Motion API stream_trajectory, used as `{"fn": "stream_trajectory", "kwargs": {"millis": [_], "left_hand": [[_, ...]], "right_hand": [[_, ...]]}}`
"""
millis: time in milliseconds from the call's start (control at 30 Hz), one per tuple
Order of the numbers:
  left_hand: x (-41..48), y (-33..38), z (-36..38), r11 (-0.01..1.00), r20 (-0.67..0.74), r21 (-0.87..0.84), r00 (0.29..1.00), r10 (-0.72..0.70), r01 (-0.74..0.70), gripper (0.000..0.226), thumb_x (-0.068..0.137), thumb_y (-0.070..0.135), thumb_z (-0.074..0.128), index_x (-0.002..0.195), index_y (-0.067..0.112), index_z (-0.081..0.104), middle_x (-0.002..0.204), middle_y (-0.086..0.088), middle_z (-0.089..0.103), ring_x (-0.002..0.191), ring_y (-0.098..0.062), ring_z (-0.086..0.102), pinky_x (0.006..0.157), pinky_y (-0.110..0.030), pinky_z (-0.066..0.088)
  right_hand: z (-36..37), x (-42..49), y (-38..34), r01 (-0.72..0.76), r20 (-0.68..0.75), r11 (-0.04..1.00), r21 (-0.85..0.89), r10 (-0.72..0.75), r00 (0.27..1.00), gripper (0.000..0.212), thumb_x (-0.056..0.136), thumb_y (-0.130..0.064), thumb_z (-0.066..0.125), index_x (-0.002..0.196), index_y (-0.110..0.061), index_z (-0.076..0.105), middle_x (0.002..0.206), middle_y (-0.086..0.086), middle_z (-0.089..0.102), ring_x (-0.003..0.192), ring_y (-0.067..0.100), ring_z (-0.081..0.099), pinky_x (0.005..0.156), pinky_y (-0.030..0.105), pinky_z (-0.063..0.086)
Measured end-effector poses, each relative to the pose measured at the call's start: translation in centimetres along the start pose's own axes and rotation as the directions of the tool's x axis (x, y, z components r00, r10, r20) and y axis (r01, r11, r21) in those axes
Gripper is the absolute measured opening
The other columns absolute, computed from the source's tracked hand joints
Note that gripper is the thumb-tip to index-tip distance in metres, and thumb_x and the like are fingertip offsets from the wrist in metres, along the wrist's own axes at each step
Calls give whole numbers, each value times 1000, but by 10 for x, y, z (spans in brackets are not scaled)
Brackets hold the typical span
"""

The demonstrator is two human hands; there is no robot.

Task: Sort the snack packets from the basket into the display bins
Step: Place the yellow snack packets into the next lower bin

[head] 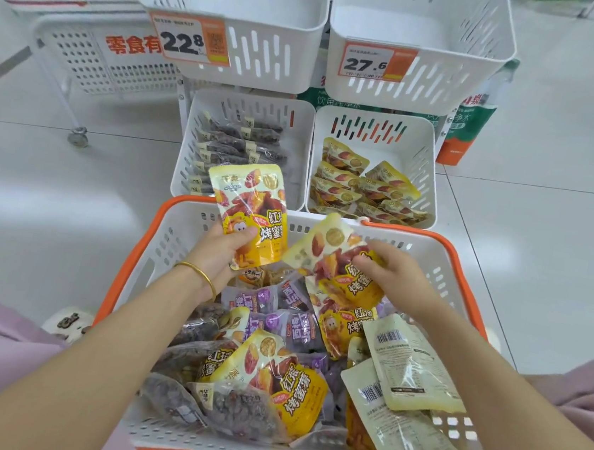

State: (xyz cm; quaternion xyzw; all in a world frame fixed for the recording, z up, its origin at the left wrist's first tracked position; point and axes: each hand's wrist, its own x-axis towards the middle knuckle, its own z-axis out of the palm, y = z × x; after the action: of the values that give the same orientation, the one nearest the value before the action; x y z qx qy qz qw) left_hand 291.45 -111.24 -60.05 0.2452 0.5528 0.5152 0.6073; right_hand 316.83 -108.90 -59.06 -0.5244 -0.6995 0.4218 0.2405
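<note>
Here the left hand [223, 253] grips a yellow packet [249, 204] by its lower part, thumb across the front, and holds it upright over the far rim of the basket [125, 260]. A gold bangle [200, 276] circles that wrist. The right hand [397, 273], at three o'clock from the left and apart from it, pinches a second yellow packet [332, 258], which tilts with its top toward ten o'clock. The two packets come close at their near edges, and whether they touch cannot be told. Beneath the hands the white, orange-rimmed basket holds a loose heap: purple packets [277, 318] near the middle, dark packets [241, 411] toward seven o'clock, more yellow ones between, and pale packets [409, 367] lying back up with barcodes at four o'clock. At twelve o'clock from the basket stand two lower bins side by side. The left bin [189, 146] holds rows of dark fruit packs [245, 145], and the right bin [428, 165] holds sorted yellow packets [362, 188]. Above these sit two upper bins, one tagged 22.8 [190, 40] and the other 27.6 [376, 63]. A white perforated cart [84, 60] on castors stands at ten o'clock on the pale tiled floor [548, 216].
</note>
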Motion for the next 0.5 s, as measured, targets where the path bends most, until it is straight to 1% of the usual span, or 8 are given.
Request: {"fn": "stream_trajectory", "kwargs": {"millis": [67, 133, 167, 267, 300, 367, 400, 500], "left_hand": [[1, -1, 0, 1000, -4, -22, 1000, -22, 22, 39, 92, 9, 56, 129, 18, 47, 118, -6, 63, 101, -24, 64, 69, -35, 58], [1, -2, 3, 998, 9, -1, 998, -61, 61, 41, 89, 10, 60, 128, 14, 46, 119, -10, 63, 102, -27, 63, 75, -39, 56], [-1, -2, 7, 997, 22, 0, 997, -79, 79, 35, 89, 9, 60, 122, 11, 48, 113, -12, 63, 96, -26, 64, 73, -38, 57], [-10, -1, 20, 986, 120, -34, 980, -158, 163, 15, 89, 9, 58, 103, 8, 52, 80, -8, 64, 69, -17, 63, 59, -31, 57], [-14, 0, 25, 983, 173, -38, 970, -169, 178, 19, 87, 13, 61, 104, 7, 54, 79, -6, 67, 68, -16, 65, 60, -31, 57], [-17, -1, 31, 985, 221, 2, 961, -166, 170, 51, 75, 23, 74, 118, 6, 52, 100, -7, 69, 87, -17, 67, 71, -35, 59], [-17, -3, 33, 988, 205, 53, 967, -150, 142, 65, 69, 25, 79, 124, 7, 49, 109, -6, 67, 96, -17, 65, 75, -36, 58], [-15, -7, 36, 986, 156, 161, 985, -71, 45, 70, 60, 22, 81, 122, 5, 54, 106, -11, 69, 91, -21, 68, 77, -36, 57]], "right_hand": [[0, -2, -7, -110, 58, 950, 293, 97, 994, 13, 95, -17, 53, 91, -24, 62, 84, -6, 68, 72, 3, 65, 65, 16, 52], [5, -1, -9, -180, 101, 860, 477, 150, 984, 13, 96, -19, 51, 101, -20, 64, 90, 1, 71, 78, 12, 69, 66, 26, 56], [9, 1, -9, -190, 94, 821, 539, 165, 982, 15, 96, -19, 50, 102, -18, 64, 91, 2, 72, 79, 15, 69, 66, 28, 57], [18, 5, -14, -193, 48, 702, 685, 222, 974, 17, 97, -19, 49, 106, -15, 64, 92, 4, 71, 80, 19, 68, 65, 32, 56], [21, 6, -15, -189, 38, 663, 725, 236, 971, 19, 97, -18, 49, 109, -12, 62, 93, 6, 70, 80, 21, 67, 66, 34, 56], [25, 6, -19, -166, 20, 600, 783, 242, 970, 24, 97, -16, 48, 117, -9, 59, 97, 9, 69, 81, 20, 68, 64, 33, 57], [27, 7, -20, -151, 7, 596, 788, 237, 972, 25, 97, -16, 48, 119, -8, 58, 100, 10, 69, 82, 20, 68, 64, 32, 57], [32, 8, -23, -154, -10, 624, 766, 250, 968, 28, 96, -18, 52, 121, -6, 57, 109, 16, 67, 88, 23, 67, 66, 33, 56]]}}
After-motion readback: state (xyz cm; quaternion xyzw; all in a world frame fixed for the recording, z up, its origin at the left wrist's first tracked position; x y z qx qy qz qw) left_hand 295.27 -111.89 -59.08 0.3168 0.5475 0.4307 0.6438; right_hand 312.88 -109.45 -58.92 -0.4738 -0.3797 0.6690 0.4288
